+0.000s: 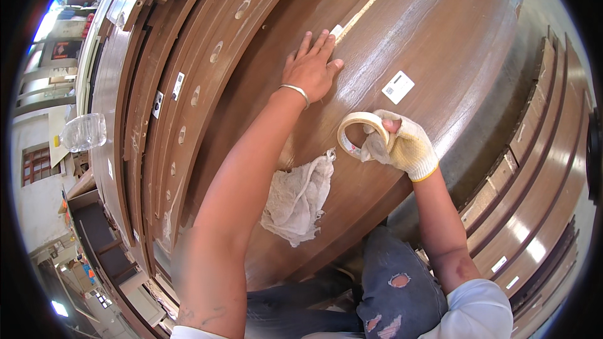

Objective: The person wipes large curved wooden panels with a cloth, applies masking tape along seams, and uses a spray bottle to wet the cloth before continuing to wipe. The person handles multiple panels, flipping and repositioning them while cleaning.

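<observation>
My bare left hand [312, 67] lies on a brown wood-grain panel [264, 88], fingers spread, beside the lower end of a pale strip [370, 3] running along the panel. A thin bracelet circles that wrist. In a white knitted glove, my right hand [407, 144] grips a roll of masking tape [348, 133] at its right side, the thumb tip bare. A bit of whitish cloth or crumpled material [375, 149] shows at the roll's hole, by the gloved fingers. Nearer to me a crumpled whitish rag [298, 199] rests on the panel. Above the tape sits a white label [398, 87].
Stacked brown panels with oval slots [217, 51] rise along the left, a clear plastic bottle [83, 132] by their outer edge. Another pile of brown boards [534, 169] stands at the right, past a strip of grey floor [461, 157]. My knee in torn jeans [399, 257] is close below.
</observation>
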`<state>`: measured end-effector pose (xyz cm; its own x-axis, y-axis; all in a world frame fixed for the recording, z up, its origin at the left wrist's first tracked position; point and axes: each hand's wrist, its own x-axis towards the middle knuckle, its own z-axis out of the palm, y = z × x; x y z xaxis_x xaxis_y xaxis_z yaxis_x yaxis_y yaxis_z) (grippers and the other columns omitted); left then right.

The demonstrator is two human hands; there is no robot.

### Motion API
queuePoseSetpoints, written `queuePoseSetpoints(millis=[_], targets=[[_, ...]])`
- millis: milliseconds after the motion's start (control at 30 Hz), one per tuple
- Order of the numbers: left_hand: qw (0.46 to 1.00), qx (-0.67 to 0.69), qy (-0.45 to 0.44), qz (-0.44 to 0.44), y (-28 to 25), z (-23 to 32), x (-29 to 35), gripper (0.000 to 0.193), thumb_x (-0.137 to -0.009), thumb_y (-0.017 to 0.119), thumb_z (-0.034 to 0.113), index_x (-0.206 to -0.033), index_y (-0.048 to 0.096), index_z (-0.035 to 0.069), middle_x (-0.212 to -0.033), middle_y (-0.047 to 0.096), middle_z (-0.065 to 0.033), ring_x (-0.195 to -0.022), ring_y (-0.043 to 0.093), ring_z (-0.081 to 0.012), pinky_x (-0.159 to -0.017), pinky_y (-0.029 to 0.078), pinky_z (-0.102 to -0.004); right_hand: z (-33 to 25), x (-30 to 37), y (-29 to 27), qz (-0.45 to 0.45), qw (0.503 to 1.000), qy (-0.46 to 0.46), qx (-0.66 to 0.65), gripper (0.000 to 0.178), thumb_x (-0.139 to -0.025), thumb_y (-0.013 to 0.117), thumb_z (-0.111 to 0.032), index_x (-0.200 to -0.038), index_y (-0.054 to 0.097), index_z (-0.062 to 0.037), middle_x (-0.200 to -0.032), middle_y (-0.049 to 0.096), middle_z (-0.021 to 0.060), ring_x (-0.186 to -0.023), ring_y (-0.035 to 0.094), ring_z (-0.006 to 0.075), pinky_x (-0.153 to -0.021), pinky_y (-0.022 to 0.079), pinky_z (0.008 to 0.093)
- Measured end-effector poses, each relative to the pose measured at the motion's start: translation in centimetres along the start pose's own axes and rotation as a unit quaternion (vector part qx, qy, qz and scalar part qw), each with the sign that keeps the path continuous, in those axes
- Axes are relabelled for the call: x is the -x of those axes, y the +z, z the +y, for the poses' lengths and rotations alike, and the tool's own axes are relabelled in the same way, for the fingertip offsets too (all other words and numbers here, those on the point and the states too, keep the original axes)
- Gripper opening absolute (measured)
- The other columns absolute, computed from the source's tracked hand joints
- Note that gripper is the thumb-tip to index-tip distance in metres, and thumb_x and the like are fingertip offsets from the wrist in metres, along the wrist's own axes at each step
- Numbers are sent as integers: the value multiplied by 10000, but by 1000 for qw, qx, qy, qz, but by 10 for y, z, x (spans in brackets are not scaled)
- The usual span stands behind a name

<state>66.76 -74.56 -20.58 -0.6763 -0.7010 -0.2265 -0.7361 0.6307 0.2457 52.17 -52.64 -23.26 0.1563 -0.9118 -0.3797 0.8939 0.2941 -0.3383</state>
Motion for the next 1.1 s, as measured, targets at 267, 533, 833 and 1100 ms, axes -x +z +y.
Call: queuePoseSetpoints(millis=[267, 533, 833, 1100], targets=[[986, 114, 29, 121, -12, 15, 93, 472, -946, 712, 183, -1396, 636, 65, -1560, 515, -183, -1447, 453, -379, -1187, 367, -499, 5, 8, 6, -68, 985, -70, 145, 578, -907, 751, -337, -1294, 599, 64, -1061, 699, 134, -928, 699, 224, -769, 562, 327], [943, 255, 9, 212, -5, 95, 189, 372, -852, 789, 45, -1209, 693, 8, -1277, 656, -190, -1124, 633, -379, -994, 500, -451, 30, 27, 22, -31, 930, -92, 354, 529, -955, 758, -348, -1314, 617, 14, -1073, 686, 86, -885, 657, 148, -792, 552, 316], [938, 230, -56, 252, 9, 87, 211, 232, -868, 768, 11, -1091, 708, 28, -1271, 649, -183, -1067, 629, -345, -916, 515, -429, 67, 29, 42, 3, 721, -244, 648, 470, -870, 705, -83, -1326, 603, -24, -1177, 672, 240, -1120, 632, 460, -972, 522, 511], [914, 302, -55, 266, 11, 70, 210, 135, -877, 739, -16, -999, 703, 31, -1237, 627, -171, -1049, 591, -321, -925, 501, -420, 70, 26, 55, -24, 694, -268, 668, 497, -864, 675, -44, -1347, 560, -26, -1046, 673, 229, -1011, 639, 468, -969, 515, 522]])
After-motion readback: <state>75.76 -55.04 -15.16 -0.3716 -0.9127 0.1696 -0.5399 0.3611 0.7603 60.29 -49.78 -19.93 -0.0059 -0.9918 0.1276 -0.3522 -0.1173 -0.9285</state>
